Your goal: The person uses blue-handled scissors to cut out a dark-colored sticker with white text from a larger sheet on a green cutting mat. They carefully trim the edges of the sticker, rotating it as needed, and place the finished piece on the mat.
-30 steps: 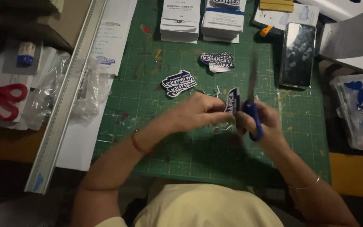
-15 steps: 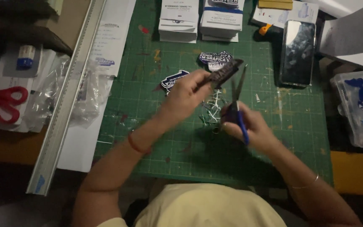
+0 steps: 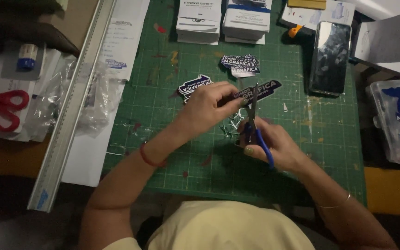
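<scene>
My left hand (image 3: 207, 104) pinched the light, flexible sticker (image 3: 260, 90) by its edge, while my right hand (image 3: 267, 146) gripped the blue-handled scissors (image 3: 254, 122).

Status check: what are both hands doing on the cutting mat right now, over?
Left hand pinching dark sticker. Right hand working blue-handled scissors at sticker's edge. Paper scraps underneath; nothing blocking.

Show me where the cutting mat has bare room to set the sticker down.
Free: cutting mat right of the right hand, below the phone; also mat between the left hand and plastic bags. Crowded: top edge, boxes and cut stickers.
</scene>
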